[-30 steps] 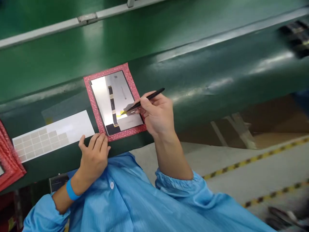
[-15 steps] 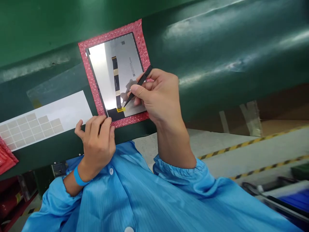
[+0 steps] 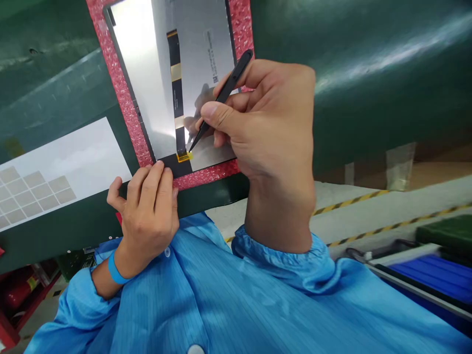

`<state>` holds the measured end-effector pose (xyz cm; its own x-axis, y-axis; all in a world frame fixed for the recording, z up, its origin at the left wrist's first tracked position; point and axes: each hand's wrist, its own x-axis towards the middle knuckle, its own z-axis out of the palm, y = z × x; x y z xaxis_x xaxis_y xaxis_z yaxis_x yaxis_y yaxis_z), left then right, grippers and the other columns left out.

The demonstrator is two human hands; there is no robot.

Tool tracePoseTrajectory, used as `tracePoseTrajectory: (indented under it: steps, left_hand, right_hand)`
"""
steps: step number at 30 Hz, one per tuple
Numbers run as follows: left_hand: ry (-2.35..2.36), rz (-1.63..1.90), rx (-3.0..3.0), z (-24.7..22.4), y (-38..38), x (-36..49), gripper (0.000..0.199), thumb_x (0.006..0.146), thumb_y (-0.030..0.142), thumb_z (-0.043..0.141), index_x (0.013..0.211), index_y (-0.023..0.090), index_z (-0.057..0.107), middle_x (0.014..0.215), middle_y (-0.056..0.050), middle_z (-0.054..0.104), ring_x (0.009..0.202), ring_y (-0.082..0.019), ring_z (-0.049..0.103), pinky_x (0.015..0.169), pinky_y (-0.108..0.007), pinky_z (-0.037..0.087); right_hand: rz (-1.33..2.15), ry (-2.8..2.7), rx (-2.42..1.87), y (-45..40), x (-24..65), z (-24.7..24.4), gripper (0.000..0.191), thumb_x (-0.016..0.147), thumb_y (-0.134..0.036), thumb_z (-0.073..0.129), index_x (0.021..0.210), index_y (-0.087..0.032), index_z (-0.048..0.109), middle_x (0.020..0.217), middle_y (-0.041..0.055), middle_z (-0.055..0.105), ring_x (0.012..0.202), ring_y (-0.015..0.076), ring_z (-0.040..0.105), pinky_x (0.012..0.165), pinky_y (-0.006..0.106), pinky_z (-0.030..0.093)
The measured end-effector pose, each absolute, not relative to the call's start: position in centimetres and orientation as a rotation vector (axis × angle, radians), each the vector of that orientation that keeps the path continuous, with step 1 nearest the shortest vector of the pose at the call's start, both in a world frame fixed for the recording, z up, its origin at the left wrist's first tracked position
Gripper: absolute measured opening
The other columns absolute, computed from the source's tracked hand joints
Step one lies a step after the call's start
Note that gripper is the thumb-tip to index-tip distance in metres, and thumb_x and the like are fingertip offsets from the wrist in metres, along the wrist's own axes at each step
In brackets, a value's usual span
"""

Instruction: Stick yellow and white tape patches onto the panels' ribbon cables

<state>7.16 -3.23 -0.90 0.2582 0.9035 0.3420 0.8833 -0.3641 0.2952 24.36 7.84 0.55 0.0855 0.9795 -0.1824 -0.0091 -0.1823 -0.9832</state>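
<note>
Right hand (image 3: pixel 273 123): thumb and fingers clamped on black tweezers (image 3: pixel 226 91), tip at yellow tape (image 3: pixel 183 158) on the flex cable's (image 3: pixel 177 93) lower end; left hand (image 3: pixel 149 211): fingertips together at the lower edge of the display panel (image 3: pixel 210 118), which lies on pink bubble wrap (image 3: pixel 127 103); beside it, white label sheet (image 3: pixel 92 147)

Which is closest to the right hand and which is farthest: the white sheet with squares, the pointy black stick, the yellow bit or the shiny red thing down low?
1. Pointy black stick: held in the right hand.
2. Yellow bit: by the stick's tip.
3. White sheet: left, past the pink wrap.
4. Shiny red thing: far left, down low.
</note>
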Motion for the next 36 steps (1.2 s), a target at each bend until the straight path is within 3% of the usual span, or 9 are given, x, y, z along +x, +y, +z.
tracePoseTrajectory:
  steps: [3, 8, 15, 18, 27, 32, 36]
  left_hand:
    - [1.747, 0.717, 2.453, -0.93, -3.15, 7.28, 0.028, 0.102, 0.014, 0.062, 0.129, 0.011, 0.068, 0.129, -0.016, 0.077, 0.120, -0.031, 0.071, 0.115, -0.052, 0.033]
    - [1.769, 0.688, 2.440, -0.93, -3.18, 7.28, 0.028, 0.104, 0.016, 0.060, 0.131, 0.016, 0.067, 0.131, -0.013, 0.077, 0.122, -0.030, 0.070, 0.115, -0.052, 0.034]
    - [1.775, 0.691, 2.426, -0.94, -3.08, 7.30, 0.026, 0.104, 0.018, 0.060, 0.128, 0.015, 0.069, 0.130, -0.013, 0.077, 0.121, -0.029, 0.070, 0.115, -0.053, 0.034]
    - [1.777, 0.684, 2.419, -0.90, -3.04, 7.34, 0.026, 0.104, 0.018, 0.060, 0.128, 0.015, 0.069, 0.130, -0.014, 0.077, 0.122, -0.029, 0.070, 0.116, -0.053, 0.033]
    - [1.748, 0.751, 2.392, -0.94, -2.99, 7.34, 0.029, 0.100, 0.016, 0.064, 0.128, 0.012, 0.072, 0.128, -0.016, 0.077, 0.121, -0.030, 0.070, 0.118, -0.050, 0.031]
    - [1.759, 0.744, 2.395, -0.90, -2.95, 7.40, 0.028, 0.101, 0.016, 0.063, 0.127, 0.012, 0.072, 0.128, -0.016, 0.077, 0.121, -0.029, 0.070, 0.118, -0.050, 0.031]
    - [1.761, 0.729, 2.401, -0.82, -2.86, 7.47, 0.028, 0.102, 0.017, 0.062, 0.127, 0.012, 0.071, 0.128, -0.016, 0.077, 0.121, -0.030, 0.070, 0.117, -0.052, 0.032]
  right_hand:
    - [1.254, -1.064, -1.405, 7.91, 24.35, 0.72, 0.025, 0.085, -0.006, 0.080, 0.080, -0.023, 0.062, 0.068, -0.0011, 0.066, 0.061, 0.0189, 0.068, 0.040, 0.028, 0.040]
    - [1.220, -1.149, -1.445, 7.93, 24.45, 0.51, 0.030, 0.086, -0.001, 0.081, 0.082, -0.025, 0.063, 0.069, -0.0024, 0.067, 0.052, 0.0160, 0.061, 0.039, 0.030, 0.038]
    - [1.157, -1.130, -1.455, 7.77, 24.25, 0.71, 0.029, 0.087, 0.007, 0.074, 0.084, -0.020, 0.064, 0.071, -0.0026, 0.066, 0.063, 0.0160, 0.069, 0.040, 0.027, 0.039]
    - [1.154, -1.114, -1.451, 7.82, 24.26, 0.90, 0.029, 0.087, 0.008, 0.075, 0.084, -0.019, 0.063, 0.072, -0.0020, 0.067, 0.064, 0.0158, 0.071, 0.040, 0.027, 0.039]
    - [1.115, -1.124, -1.425, 7.86, 24.09, 0.66, 0.029, 0.086, 0.013, 0.071, 0.084, -0.014, 0.063, 0.066, -0.0059, 0.065, 0.045, 0.0109, 0.059, 0.037, 0.022, 0.039]
    - [1.099, -1.133, -1.452, 7.80, 24.05, 0.81, 0.030, 0.086, 0.014, 0.071, 0.084, -0.015, 0.062, 0.068, -0.0068, 0.064, 0.045, 0.0098, 0.058, 0.036, 0.021, 0.038]
    - [1.104, -1.145, -1.476, 7.81, 24.09, 0.82, 0.028, 0.086, 0.011, 0.073, 0.084, -0.016, 0.063, 0.063, -0.0084, 0.059, 0.054, 0.0125, 0.066, 0.038, 0.022, 0.040]
